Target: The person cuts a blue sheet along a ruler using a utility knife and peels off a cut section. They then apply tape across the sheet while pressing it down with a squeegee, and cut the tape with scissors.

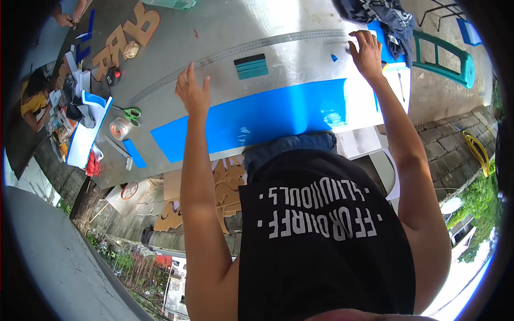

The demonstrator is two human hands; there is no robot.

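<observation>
A long clear ruler (267,40) lies in a curve across the grey table. My left hand (193,93) is open, fingers spread, its fingertips at the ruler's near edge. At the ruler's right end is my right hand (368,56), fingers bent but apart; whether they press on the ruler I cannot tell. A long blue sheet (257,115) lies along the table edge in front of my body. Between it and the ruler sits a teal and black striped rectangle (250,67). A small blue scrap (334,58) rests near my right hand.
Green-handled scissors (133,113), a tape roll (119,128), a tape measure (113,76) and brown cut-out letters (142,24) are on the left. Dark cloth (383,18) lies at the back right, beside a green stool (444,59). Other people are at far left.
</observation>
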